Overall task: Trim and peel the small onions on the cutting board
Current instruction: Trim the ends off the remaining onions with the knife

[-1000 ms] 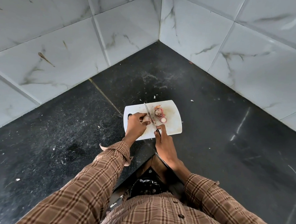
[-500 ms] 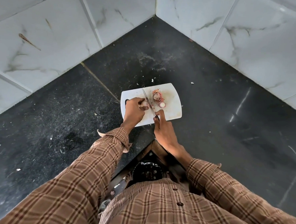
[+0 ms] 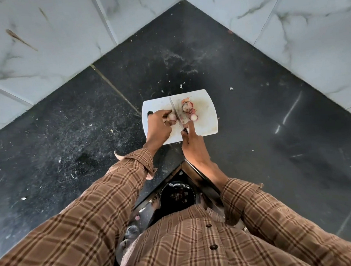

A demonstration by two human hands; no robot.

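A white cutting board lies on the black counter in the corner. My left hand pins a small pale onion against the board's left half. My right hand grips a knife by its handle, index finger stretched forward beside the blade. The blade runs away from me and rests against the right side of the held onion. To the right of the blade lie a peeled onion and another onion with reddish skin hanging around it.
The black stone counter meets marble-tiled walls at a corner behind the board. Small white scraps dot the counter. Below the counter edge, between my arms, stands a dark bin holding peelings.
My view has tilted down, so the board sits higher in the frame. The knife blade stays against the onion under my left hand; both hands keep their grips.
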